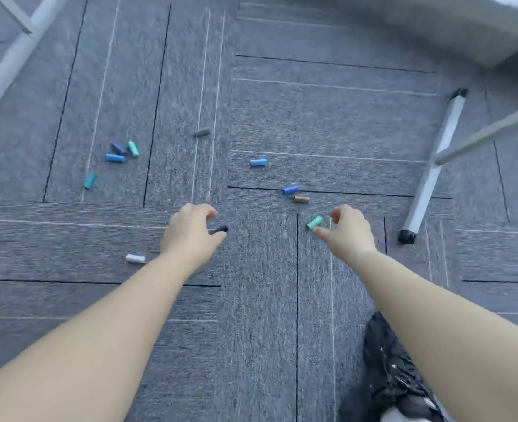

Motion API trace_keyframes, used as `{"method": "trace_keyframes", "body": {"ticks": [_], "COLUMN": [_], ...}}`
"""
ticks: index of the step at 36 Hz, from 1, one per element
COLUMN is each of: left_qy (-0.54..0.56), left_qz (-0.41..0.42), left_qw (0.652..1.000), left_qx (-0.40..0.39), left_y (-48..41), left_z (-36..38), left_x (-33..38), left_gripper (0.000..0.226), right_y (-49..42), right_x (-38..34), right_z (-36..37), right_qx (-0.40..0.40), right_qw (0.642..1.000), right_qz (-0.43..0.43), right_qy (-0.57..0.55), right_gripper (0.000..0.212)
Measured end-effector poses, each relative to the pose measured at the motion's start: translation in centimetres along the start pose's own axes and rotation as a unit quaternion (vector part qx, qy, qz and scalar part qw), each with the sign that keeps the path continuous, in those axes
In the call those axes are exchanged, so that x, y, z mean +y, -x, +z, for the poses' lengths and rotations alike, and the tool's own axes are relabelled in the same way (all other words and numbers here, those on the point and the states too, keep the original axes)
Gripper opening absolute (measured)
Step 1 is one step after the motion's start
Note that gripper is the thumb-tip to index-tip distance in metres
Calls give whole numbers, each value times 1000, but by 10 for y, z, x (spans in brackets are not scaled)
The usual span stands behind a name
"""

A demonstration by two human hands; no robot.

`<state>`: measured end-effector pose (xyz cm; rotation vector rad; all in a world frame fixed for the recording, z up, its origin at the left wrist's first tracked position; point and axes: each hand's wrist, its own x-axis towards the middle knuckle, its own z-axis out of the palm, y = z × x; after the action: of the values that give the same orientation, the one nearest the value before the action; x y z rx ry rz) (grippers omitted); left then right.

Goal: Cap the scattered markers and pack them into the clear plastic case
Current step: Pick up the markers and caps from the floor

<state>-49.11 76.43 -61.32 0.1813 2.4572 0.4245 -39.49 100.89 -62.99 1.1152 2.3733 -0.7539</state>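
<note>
1. Eleven marker caps are logged, all lying loose and directly on the grey carpet [251, 330].
2. Far-left cluster: a dark blue cap [118, 147], a mint cap [133, 148] and a blue cap [115, 158] lie close together, with a teal cap [89, 180] apart below them.
3. Middle field: a grey cap [202, 133] is farthest from the camera. A light blue cap [258, 162] lies to its right. A second blue cap [290, 189] lies just beside a brown cap [301, 198]. A white cap [136, 258] lies beside the left wrist.
4. The left hand [190, 233] is curled over a black cap [220, 229], which sits between thumb and fingers (partly covered). Whether it is actually gripped cannot be told.
5. The right hand [349, 231] is spread, thumb and forefinger apart. A green cap [314, 222] lies just off the thumb tip, not grasped.
6. Print on the caps cannot be made out (motion blur throughout).
7. Two white table legs [431, 175] with black feet are cut off by the frame. A dark object [385, 370] at lower right is partly covered by the right forearm and cannot be identified.
</note>
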Motion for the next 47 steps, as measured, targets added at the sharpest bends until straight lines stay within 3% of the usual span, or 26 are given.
{"method": "trace_keyframes", "body": {"ticks": [6, 16, 22, 26, 32, 36, 42, 47], "left_qy": [-27, -76, -63, -3, 61, 68, -10, -47], "left_qz": [16, 38, 52, 34, 54, 28, -1, 16], "left_qw": [999, 996, 997, 999, 997, 997, 999, 999], "left_qx": [-11, -17, -18, 3, 16, 34, 41, 14], "left_y": [-31, -46, -47, -47, -43, -41, -35, -29], "left_z": [25, 41, 43, 40, 33, 28, 13, 5], "left_x": [7, 8, 2, 1, -6, -19, -59, -84], "left_gripper": [45, 31, 22, 19, 26, 27, 31, 42], "right_y": [-23, -41, -43, -46, -50, -49, -53, -56], "right_x": [-3, -8, -15, -23, -33, -34, -33, -35], "right_z": [20, 28, 23, 22, 32, 37, 41, 43], "right_qx": [13, -7, 6, 8, 21, 40, 27, 10], "right_qw": [1000, 1000, 997, 994, 994, 993, 992, 994], "right_qz": [6, -14, -37, -51, -69, -94, -108, -106], "right_qy": [-1, -9, -65, -92, -80, -66, -62, 9], "right_gripper": [61, 35, 41, 34, 19, 24, 26, 13]}}
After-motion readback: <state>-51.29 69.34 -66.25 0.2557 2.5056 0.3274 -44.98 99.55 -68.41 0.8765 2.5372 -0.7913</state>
